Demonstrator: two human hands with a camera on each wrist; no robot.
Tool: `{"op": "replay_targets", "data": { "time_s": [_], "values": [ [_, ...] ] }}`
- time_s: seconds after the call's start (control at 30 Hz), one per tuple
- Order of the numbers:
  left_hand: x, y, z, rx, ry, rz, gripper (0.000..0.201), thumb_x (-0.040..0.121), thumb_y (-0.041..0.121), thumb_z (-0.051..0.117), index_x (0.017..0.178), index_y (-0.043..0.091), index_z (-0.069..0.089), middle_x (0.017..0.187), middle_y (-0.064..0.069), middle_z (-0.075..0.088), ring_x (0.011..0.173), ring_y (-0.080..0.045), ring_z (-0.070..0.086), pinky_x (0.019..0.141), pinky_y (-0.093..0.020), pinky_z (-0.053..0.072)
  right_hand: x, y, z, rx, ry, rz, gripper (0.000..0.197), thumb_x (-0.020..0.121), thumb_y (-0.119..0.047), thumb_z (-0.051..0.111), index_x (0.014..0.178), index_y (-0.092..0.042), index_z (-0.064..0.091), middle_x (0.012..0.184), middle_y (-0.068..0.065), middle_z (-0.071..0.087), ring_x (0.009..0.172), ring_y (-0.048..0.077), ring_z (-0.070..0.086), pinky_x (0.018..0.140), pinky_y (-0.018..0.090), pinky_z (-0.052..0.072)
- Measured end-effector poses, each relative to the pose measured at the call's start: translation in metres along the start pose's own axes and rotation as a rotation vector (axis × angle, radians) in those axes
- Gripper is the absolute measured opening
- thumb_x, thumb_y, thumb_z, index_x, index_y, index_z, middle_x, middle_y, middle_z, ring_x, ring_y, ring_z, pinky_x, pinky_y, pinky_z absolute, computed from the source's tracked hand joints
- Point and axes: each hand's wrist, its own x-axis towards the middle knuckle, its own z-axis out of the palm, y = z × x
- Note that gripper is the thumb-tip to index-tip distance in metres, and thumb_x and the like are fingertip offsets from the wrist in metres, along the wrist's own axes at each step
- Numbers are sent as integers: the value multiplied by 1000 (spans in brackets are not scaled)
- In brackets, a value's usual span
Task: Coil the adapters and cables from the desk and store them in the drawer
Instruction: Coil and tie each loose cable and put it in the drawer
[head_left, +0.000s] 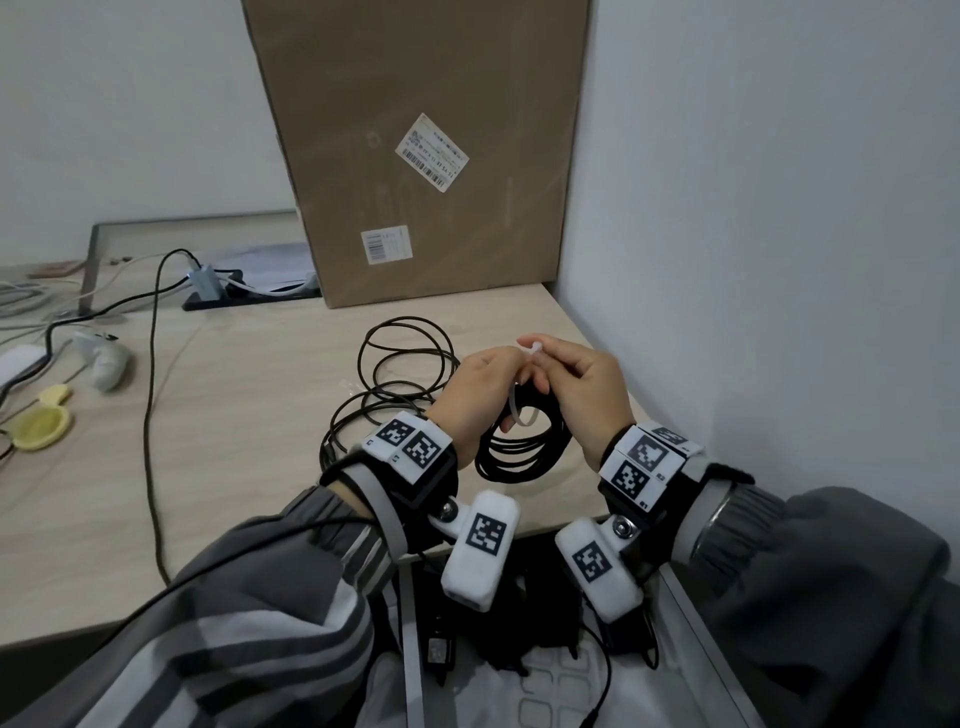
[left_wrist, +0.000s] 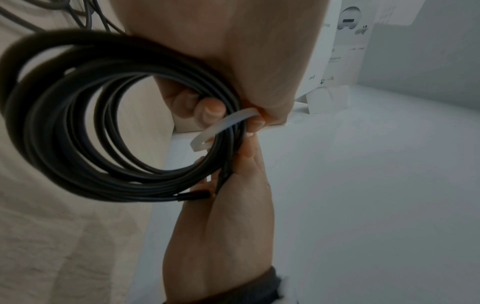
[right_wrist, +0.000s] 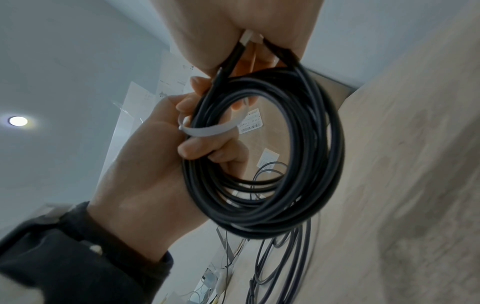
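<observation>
Both hands are raised together above the near right corner of the desk (head_left: 270, 467), with a coiled black cable (head_left: 519, 452) hanging between them. The left hand (head_left: 480, 395) has its fingers curled around the top of the coil, holding the loops bunched. The right hand (head_left: 582, 395) pinches the upper end of a white cable tie (head_left: 535, 349) between thumb and forefinger. The tie runs down and loops around the bundled strands, and its lower curve shows just inside the coil. In the left wrist view the tie (left_wrist: 223, 129) crosses the strands next to the fingertips (left_wrist: 213, 113), and one plug end of the coiled cable (left_wrist: 193, 195) lies against the palm. In the right wrist view the coil (right_wrist: 272, 205) hangs free of the desk surface. Whether the tie is already threaded through its head cannot be told, since the fingers cover that point.

A second, loosely looped black cable (head_left: 400, 374) lies flat on the desk just beyond the hands. A large cardboard box (head_left: 426, 150) stands upright against the wall behind it. Below the wrists, at the desk's front edge, the open drawer (head_left: 696, 623) shows dark adapters (head_left: 439, 649) lying inside.
</observation>
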Motion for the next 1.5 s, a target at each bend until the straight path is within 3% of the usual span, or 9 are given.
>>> {"op": "replay_targets", "data": {
  "time_s": [0.17,0.3,0.43,0.53,0.6,0.8,0.97,1.2,1.5],
  "values": [
    [3,-7,-2,32,43,-7,34,96,13,42,63,11,50,69,0,60,48,-12,40,37,-20,28,3,-7,-2,103,-39,157,22,96,-14,50,99,-7,71,81,11,60,75,13,59,62,18,52],
    [2,-12,-1,57,44,-3,31,97,13,42,67,8,50,65,4,59,45,-11,37,36,-19,27,10,-8,-3,181,-132,356,29,97,-20,50,79,-13,72,76,14,55,74,23,55,70,29,52],
    [-2,-12,-3,64,35,-26,34,98,12,40,66,7,50,62,5,59,39,-9,34,36,-19,24,16,-14,-9,267,-261,597,31,93,-23,56,67,-7,57,61,6,50,64,21,54,56,24,54],
    [-3,-13,-3,102,0,-69,33,99,16,42,70,6,53,60,2,56,37,-7,35,36,-18,24,22,-23,-15,202,-295,729,19,90,-19,59,73,-11,59,66,1,54,66,13,58,57,21,54],
    [-2,-15,-3,138,-16,-100,32,100,22,45,74,7,56,67,-6,57,38,-8,35,37,-18,26,29,-26,-21,81,-274,764,9,86,-16,63,77,-16,64,76,-4,60,77,9,59,71,24,53],
    [0,-22,1,114,23,-111,19,97,23,51,111,11,52,73,-1,66,44,-11,41,38,-19,28,39,-31,-29,-278,-332,700,10,78,-22,73,87,-21,68,90,-8,72,89,3,67,86,26,40],
    [2,-20,3,154,-14,-90,30,101,30,44,94,11,66,71,1,66,43,-9,39,36,-18,27,43,-39,-27,-455,-223,569,9,75,-22,75,71,-20,67,80,-8,70,84,7,64,81,33,38],
    [4,-25,10,98,25,-41,33,102,25,44,82,13,67,66,7,64,41,-6,39,37,-17,27,40,-37,-25,-452,-253,503,15,87,-25,66,75,-18,63,72,-4,65,68,7,61,73,27,42],
    [7,-21,5,90,67,-46,41,102,28,42,74,9,65,68,-4,63,38,-6,36,38,-18,27,26,-34,-30,-150,-282,364,10,88,0,59,86,-5,67,73,6,67,66,11,65,77,25,53]
  ]
}}
